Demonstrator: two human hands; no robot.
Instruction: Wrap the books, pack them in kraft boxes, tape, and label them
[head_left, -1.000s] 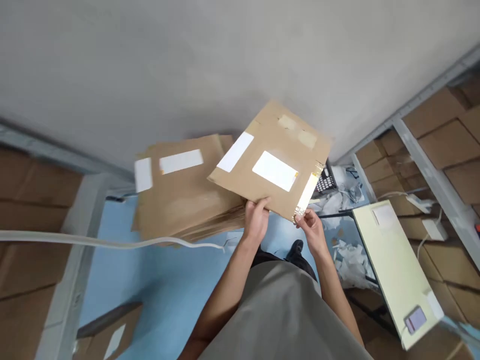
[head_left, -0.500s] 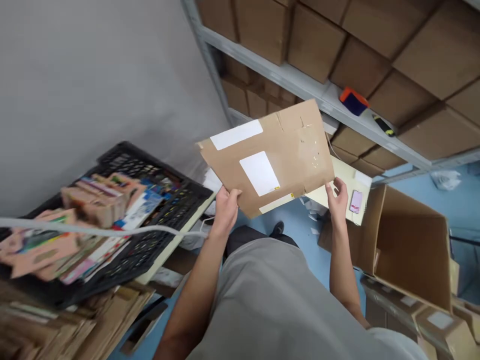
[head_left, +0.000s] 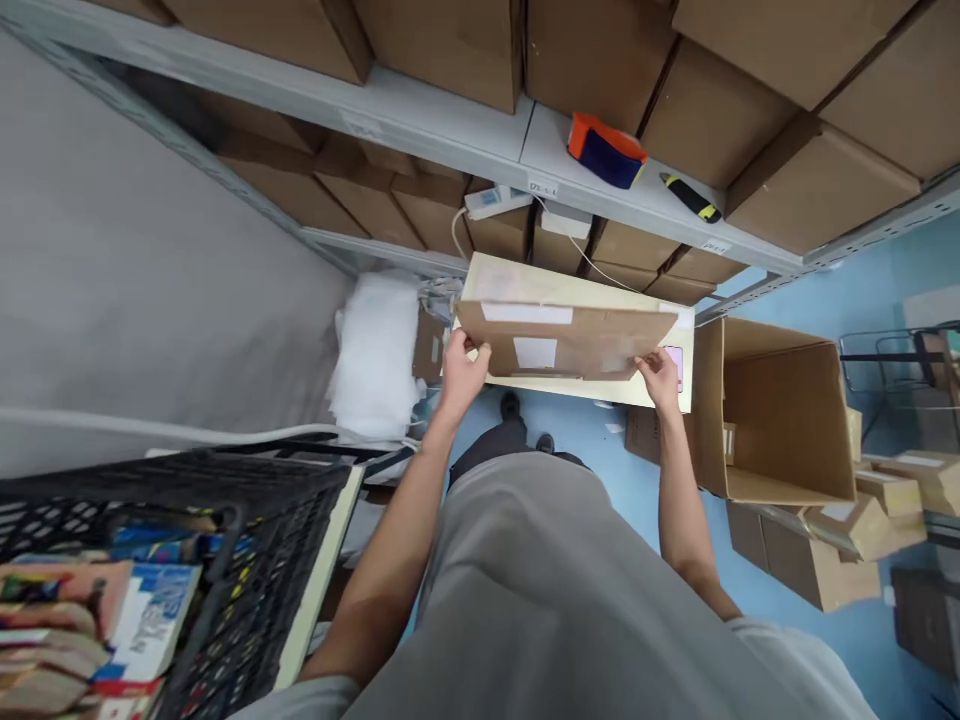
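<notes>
A flat piece of brown cardboard [head_left: 589, 345] with white labels on its face is held between my two hands, over a narrow cream tabletop [head_left: 540, 282]. My left hand [head_left: 463, 375] pinches its left end, thumb on the near face. At the lower right corner, my right hand [head_left: 660, 380] grips it between thumb and fingers. Just beyond the right hand lies a pink-screened phone [head_left: 675, 368], partly covered by that hand. The cardboard tilts away from me, its labelled side toward me.
Shelves of cardboard boxes rise behind the table. On one shelf edge lie an orange-and-navy object [head_left: 606, 152] and a yellow-black cutter [head_left: 690, 198]. A big open carton [head_left: 787, 420] stands right. At left are a black crate [head_left: 262, 560] holding packets and a white wrapped bundle [head_left: 375, 355].
My view has turned right toward the shelf. The cardboard has gone from facing me broadly above the floor to a lower, more tilted position over the cream tabletop. Both hands still hold it.
</notes>
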